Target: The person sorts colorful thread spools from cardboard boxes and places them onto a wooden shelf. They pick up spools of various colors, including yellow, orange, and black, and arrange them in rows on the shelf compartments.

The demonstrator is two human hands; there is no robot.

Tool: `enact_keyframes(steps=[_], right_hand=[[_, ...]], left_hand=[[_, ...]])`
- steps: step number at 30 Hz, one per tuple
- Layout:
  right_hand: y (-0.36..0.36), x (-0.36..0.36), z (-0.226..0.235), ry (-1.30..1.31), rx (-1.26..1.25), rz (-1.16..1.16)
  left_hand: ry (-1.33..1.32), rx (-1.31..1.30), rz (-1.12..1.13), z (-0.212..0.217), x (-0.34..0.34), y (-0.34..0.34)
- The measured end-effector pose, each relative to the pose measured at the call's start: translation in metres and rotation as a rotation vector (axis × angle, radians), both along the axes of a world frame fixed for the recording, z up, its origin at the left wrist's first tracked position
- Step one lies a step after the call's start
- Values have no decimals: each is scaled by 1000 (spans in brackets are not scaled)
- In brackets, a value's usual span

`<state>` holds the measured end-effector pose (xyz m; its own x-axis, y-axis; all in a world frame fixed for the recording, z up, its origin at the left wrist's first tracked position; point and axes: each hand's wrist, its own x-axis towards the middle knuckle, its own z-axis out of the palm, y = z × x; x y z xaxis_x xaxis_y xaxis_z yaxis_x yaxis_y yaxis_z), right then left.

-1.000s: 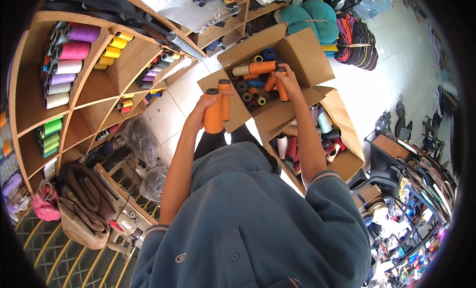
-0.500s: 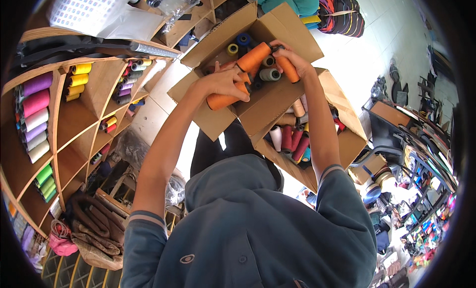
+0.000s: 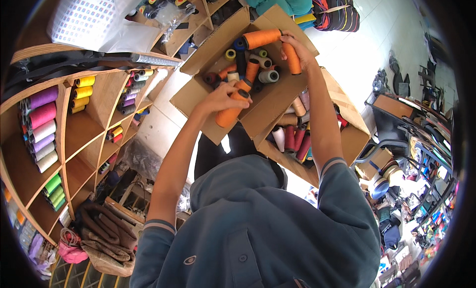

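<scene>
Orange thread spools point(image 3: 292, 60) look light, firm, best held mid-barrel. Left hand point(image 3: 218, 97) and right hand point(image 3: 301, 48) each clasp at least one.

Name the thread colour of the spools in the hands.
The spools are orange, clearest in the head view.

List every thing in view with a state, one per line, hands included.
Left hand: closed around an orange spool
Right hand: closed around another orange spool
Farther cardboard box: open, holding loose spools
Nearer cardboard box: open, holding mixed spools
Wooden shelf: partly stocked
Teal bundle: bound
Dark striped bundle: bound
</scene>
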<state>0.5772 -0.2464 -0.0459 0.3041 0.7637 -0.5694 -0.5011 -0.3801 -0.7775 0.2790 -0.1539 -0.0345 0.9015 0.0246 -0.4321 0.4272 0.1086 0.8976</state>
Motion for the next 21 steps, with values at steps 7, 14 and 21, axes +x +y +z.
enact_keyframes(steps=[7,14,21], right_hand=[[-1,-24,-4,-402,-270,219],[-15,-53,-12,-382,-258,94],[-16,-59,-8,-402,-288,130]], left_hand=[[527,316,-74,-59,31,14],[562,-29,92,-87,34,23],[626,556,-59,-86,38,5]])
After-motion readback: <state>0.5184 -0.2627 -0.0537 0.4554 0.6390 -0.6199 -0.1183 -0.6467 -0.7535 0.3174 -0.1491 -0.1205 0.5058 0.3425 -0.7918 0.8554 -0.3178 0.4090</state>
